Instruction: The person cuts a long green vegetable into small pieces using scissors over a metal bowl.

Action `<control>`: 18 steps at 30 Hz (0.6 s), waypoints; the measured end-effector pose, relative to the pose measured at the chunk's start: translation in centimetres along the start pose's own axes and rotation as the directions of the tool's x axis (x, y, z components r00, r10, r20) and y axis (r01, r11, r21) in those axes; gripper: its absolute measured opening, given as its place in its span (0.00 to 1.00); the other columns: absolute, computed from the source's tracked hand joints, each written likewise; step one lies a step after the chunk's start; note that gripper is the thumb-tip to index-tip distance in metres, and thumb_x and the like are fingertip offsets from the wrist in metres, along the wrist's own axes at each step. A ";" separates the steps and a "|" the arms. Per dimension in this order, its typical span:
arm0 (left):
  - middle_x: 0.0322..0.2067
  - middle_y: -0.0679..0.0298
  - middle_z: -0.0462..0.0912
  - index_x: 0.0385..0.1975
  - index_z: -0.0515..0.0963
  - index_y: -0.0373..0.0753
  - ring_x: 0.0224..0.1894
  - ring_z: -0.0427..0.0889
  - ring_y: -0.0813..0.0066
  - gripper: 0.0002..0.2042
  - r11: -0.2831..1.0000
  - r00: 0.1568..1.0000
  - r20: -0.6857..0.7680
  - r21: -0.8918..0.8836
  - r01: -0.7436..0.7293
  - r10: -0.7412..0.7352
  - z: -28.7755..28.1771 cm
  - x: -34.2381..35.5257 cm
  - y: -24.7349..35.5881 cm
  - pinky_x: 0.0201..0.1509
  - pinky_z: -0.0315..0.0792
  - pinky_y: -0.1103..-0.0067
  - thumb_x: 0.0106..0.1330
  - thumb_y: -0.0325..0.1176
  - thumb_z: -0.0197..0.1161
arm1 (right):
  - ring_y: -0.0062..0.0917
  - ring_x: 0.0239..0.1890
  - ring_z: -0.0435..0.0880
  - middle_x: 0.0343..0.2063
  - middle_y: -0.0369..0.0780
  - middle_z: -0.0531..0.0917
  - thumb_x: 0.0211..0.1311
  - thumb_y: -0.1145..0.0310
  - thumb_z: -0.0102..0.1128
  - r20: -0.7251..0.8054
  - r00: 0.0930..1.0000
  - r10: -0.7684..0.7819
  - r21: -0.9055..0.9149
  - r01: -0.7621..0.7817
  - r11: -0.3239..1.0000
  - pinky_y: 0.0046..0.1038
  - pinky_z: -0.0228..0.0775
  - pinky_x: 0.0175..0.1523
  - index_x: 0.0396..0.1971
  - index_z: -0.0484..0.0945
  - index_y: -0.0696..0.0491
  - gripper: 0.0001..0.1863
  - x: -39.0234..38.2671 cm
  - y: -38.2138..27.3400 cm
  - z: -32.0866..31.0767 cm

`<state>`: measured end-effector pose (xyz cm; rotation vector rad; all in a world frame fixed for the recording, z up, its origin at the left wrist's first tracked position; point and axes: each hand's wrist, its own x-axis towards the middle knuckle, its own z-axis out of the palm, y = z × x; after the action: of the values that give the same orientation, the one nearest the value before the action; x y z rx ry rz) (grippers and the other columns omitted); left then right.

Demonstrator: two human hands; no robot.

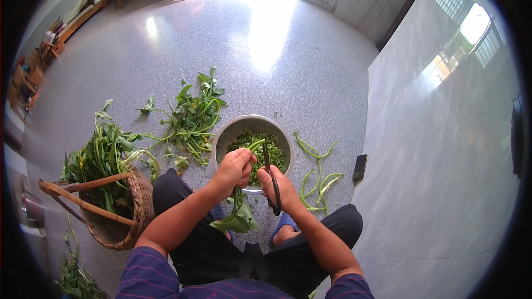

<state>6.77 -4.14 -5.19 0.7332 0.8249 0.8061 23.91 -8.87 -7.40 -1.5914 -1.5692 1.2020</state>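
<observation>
The left hand (237, 167) has its fingers clenched around a leafy stalk (238, 218), whose smooth pale-green stem pokes out over the bowl while broad, limp leaves droop on the near side. The right hand (280, 188) grasps black scissors (266, 155) by the looped handle, the slim blades just beside the stem tip.

Below sits a round, smooth metal bowl (285, 133) holding finely chopped greens (257, 138); both hands hide part of its near side. Far left of it sprawls a tangled, leafy heap (194, 116); to its right lie bare, curved stems (320, 158). A woven basket (144, 205), stuffed with greens, stands beside the left knee. The floor (332, 77) is speckled and glossy, and a smooth, grey-veined surface (432, 160) bounds the right.
</observation>
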 end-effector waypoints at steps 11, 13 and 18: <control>0.11 0.71 0.59 0.31 0.67 0.40 0.09 0.55 0.79 0.13 0.983 0.993 0.020 -0.139 0.119 -0.117 -0.5 -0.1 0.1 0.15 0.55 0.79 0.75 0.39 0.42 | 0.38 0.35 0.81 0.29 0.46 0.81 0.68 0.46 0.48 0.021 0.997 0.076 0.092 -0.077 0.993 0.34 0.70 0.41 0.43 0.72 0.55 0.24 0.7 0.9 0.4; 0.11 0.70 0.59 0.31 0.67 0.40 0.09 0.55 0.79 0.12 0.978 0.991 0.031 -0.163 0.133 -0.130 -0.6 -0.1 0.1 0.15 0.56 0.78 0.75 0.39 0.41 | 0.39 0.35 0.81 0.30 0.46 0.81 0.68 0.46 0.48 0.024 0.997 0.069 0.065 -0.070 0.995 0.35 0.70 0.41 0.42 0.72 0.55 0.24 0.7 0.9 0.3; 0.09 0.72 0.57 0.31 0.67 0.41 0.08 0.55 0.80 0.13 0.960 0.981 0.037 -0.203 0.193 -0.190 -0.5 -0.1 0.3 0.15 0.55 0.78 0.75 0.40 0.40 | 0.43 0.37 0.81 0.31 0.48 0.81 0.68 0.44 0.47 0.027 0.998 0.053 0.008 -0.053 0.999 0.37 0.70 0.42 0.42 0.72 0.55 0.26 0.7 1.2 0.5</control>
<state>6.22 -3.95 -5.11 0.4677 0.7711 0.6976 23.89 -8.45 -8.78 -1.6270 -1.5446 1.2618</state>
